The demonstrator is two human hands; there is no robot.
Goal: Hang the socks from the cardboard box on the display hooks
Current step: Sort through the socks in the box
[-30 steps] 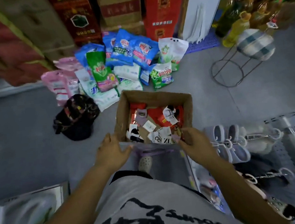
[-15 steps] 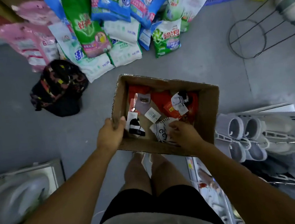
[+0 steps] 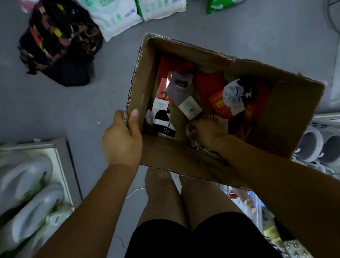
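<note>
While the left hand (image 3: 122,139) grips the cardboard box (image 3: 277,123) by its near corner (thumb over the rim), the right hand (image 3: 205,134) sits inside it, fingers curled round white socks (image 3: 197,146)

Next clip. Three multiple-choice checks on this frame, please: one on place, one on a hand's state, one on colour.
1. The right hand is: A) inside the cardboard box B) on the backpack C) on the floor
2. The left hand: A) hangs free B) lies flat C) grips the box's wall
3. The sock nearest the left hand is: A) red B) black and white C) green
1 A, it is below the rim; 2 C, thumb hooked over the edge; 3 B, black bands on white.
</note>
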